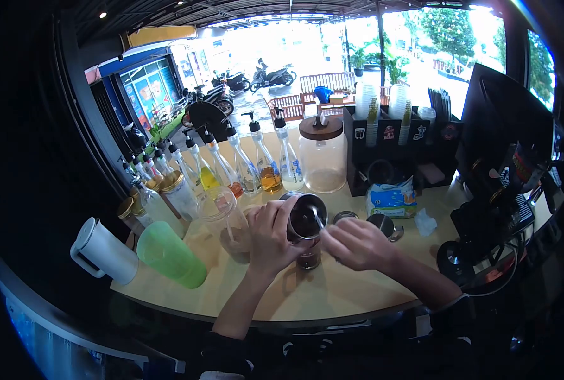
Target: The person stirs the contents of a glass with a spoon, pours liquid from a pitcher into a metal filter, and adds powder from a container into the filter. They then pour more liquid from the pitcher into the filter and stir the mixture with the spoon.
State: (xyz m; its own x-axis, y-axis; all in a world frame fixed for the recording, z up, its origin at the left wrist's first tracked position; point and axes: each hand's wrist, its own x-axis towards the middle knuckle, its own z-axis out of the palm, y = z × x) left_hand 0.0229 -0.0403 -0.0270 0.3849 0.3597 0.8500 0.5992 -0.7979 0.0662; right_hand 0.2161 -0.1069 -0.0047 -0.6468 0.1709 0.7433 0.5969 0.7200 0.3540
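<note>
My left hand (272, 234) is wrapped round a metal cup (306, 216), which is tilted so its dark inside faces me. A thin, pale, spoon-like utensil (319, 220) is pinched in my right hand (358, 244), its tip inside the cup. Directly under the cup stands a small glass (309, 258) with dark contents, its top hidden by the cup and my fingers. Left of my left hand is a clear plastic cup (232, 231) with a domed lid and something brownish in the bottom.
A green tumbler (171, 254) and white pitcher (104, 251) stand at left. Pump syrup bottles (269, 166) line the back beside a wooden-lidded jar (323, 155). A tissue pack (391, 197), crumpled tissue (425, 222), black cup organiser (402, 149) and dark machine (484, 228) sit right.
</note>
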